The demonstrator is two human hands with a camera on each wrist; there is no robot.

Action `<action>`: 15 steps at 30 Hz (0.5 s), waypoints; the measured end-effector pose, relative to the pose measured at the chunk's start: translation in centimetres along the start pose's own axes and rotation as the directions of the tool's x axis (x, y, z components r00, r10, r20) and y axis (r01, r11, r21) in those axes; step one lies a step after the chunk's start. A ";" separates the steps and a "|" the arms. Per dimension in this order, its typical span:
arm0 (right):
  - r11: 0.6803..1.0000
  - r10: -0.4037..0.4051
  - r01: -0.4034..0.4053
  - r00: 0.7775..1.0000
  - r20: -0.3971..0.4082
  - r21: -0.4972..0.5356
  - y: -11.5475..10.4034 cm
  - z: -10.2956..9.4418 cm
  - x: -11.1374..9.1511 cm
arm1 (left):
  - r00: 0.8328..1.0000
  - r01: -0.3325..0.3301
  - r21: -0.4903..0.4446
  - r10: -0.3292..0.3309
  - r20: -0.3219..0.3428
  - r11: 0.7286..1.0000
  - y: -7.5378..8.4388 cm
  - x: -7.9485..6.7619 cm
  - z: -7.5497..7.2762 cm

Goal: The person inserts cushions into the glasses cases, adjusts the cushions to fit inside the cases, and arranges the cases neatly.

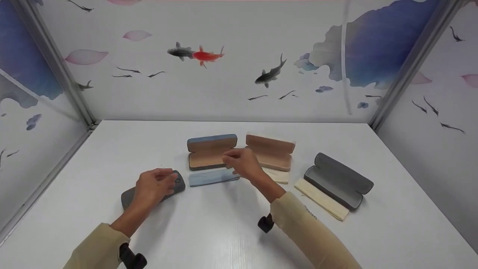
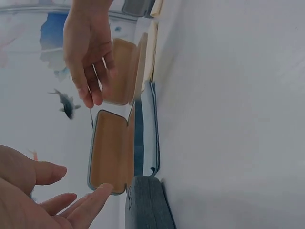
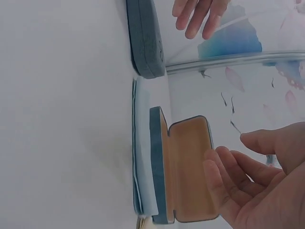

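Observation:
My left hand (image 1: 151, 186) hovers over a closed dark grey glasses case (image 1: 180, 184) at the left, its fingers loosely bent and nothing held. In the left wrist view, that hand's thumb and fingers (image 2: 88, 210) are spread apart. My right hand (image 1: 244, 163) is raised in front of an open glasses case (image 1: 203, 160) with a blue outside and tan lining. Its fingers are relaxed, and the right wrist view shows a gap between thumb and fingertips (image 3: 224, 157). Before this case lies a folded light blue cloth (image 1: 213, 178).
Right of the blue case stands another open tan-lined case (image 1: 278, 160), with a cream cloth (image 1: 279, 176) in front, partly behind my right forearm. An open grey case (image 1: 332, 183) lies farther right beside a folded pale yellow cloth (image 1: 322, 200). Printed panels (image 1: 231, 101) enclose the white table (image 1: 224, 239).

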State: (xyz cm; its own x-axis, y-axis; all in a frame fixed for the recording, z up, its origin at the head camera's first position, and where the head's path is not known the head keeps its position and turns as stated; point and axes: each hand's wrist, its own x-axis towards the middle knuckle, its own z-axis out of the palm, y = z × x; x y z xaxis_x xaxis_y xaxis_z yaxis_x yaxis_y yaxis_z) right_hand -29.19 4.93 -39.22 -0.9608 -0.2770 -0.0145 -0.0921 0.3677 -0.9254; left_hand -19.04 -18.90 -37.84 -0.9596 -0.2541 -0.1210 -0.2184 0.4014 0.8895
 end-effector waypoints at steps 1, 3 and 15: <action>1.000 0.006 -0.006 1.000 -0.010 0.001 0.3 -0.2 0.0 | 1.000 0.006 -0.012 -0.006 0.013 1.000 0.0 0.2 0.3; 1.000 0.023 -0.023 0.999 -0.031 0.003 0.8 -0.6 0.2 | 0.999 0.026 -0.037 -0.025 0.034 0.999 0.1 0.5 0.8; 0.988 0.151 -0.146 0.983 -0.104 0.049 3.6 -2.7 0.5 | 0.974 0.198 -0.009 -0.195 0.119 0.980 1.7 3.1 2.8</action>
State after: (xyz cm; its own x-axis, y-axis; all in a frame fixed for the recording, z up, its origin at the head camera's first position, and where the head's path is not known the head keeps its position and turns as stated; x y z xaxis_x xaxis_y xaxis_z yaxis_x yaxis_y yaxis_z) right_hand -30.75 8.53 -41.52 -0.9856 -0.1246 -0.1145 0.0626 0.3603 -0.9307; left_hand -22.92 -16.57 -37.96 -0.9127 -0.2211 -0.3437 -0.4021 0.3356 0.8519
